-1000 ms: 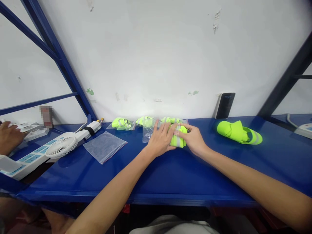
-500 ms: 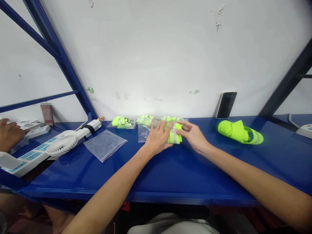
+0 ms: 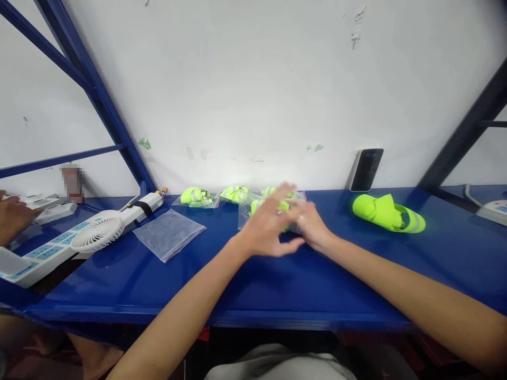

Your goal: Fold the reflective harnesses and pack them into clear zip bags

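My left hand [image 3: 264, 226], blurred by motion, is raised over a clear plastic bag [image 3: 244, 212] with a folded fluorescent yellow-green reflective item [image 3: 256, 205] inside. Its fingers are stretched out and the thumb stands apart. My right hand [image 3: 312, 224] is at the bag's right end, its fingers curled at the plastic. Its fingertips are blurred and partly behind my left hand. Behind the hands, by the wall, lie more bagged yellow-green items, among them a bag [image 3: 197, 197] on the left and another [image 3: 235, 193] beside it.
A flat clear zip bag [image 3: 170, 235] lies on the blue table [image 3: 317, 290]. Left of it are a white fan [image 3: 97, 234] and a power strip [image 3: 51, 248]. An unbagged yellow-green roll [image 3: 390, 214] and a phone-like device [image 3: 366, 170] are right. Another person's hand [image 3: 15, 217] is far left.
The bagged item now reaches farther left under my hands. My left hand has lifted off it and moved slightly right, its thumb spreading. My right hand has turned and stays at the right end.
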A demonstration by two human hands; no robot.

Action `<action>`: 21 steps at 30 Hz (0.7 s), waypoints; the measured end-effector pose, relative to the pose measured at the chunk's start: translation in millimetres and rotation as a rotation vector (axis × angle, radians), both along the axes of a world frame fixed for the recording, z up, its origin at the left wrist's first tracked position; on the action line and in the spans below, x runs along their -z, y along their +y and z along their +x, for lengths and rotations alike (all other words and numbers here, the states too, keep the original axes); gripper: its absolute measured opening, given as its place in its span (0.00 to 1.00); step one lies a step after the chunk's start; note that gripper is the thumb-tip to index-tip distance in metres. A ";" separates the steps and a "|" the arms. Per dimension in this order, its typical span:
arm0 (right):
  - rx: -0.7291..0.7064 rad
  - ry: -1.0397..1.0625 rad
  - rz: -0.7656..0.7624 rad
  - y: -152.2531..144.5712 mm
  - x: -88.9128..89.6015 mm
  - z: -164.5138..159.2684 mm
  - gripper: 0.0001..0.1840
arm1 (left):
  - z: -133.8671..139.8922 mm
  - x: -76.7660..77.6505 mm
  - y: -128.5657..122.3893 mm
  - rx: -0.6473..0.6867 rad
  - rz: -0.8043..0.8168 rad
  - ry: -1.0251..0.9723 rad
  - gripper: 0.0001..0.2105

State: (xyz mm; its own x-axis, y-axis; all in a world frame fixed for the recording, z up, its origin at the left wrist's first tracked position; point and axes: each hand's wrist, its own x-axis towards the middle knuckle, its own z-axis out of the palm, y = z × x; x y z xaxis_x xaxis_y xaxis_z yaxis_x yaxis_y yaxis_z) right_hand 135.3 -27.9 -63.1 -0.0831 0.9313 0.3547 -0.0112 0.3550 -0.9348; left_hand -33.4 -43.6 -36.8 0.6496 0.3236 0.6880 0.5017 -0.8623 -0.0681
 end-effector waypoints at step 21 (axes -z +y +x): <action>-0.118 0.142 -0.131 -2.5 -18.0 9.6 0.26 | -16.4 29.4 34.1 0.224 -1.287 -0.866 0.27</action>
State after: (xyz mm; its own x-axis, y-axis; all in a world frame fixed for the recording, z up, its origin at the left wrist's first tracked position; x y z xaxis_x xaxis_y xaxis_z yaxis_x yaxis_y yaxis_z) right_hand 144.9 -30.3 -45.1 -0.1517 0.9570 0.2472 -0.1803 0.2191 -0.9589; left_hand -49.8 -9.5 -66.1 0.3319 0.9195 0.2108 -0.1446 -0.1713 0.9746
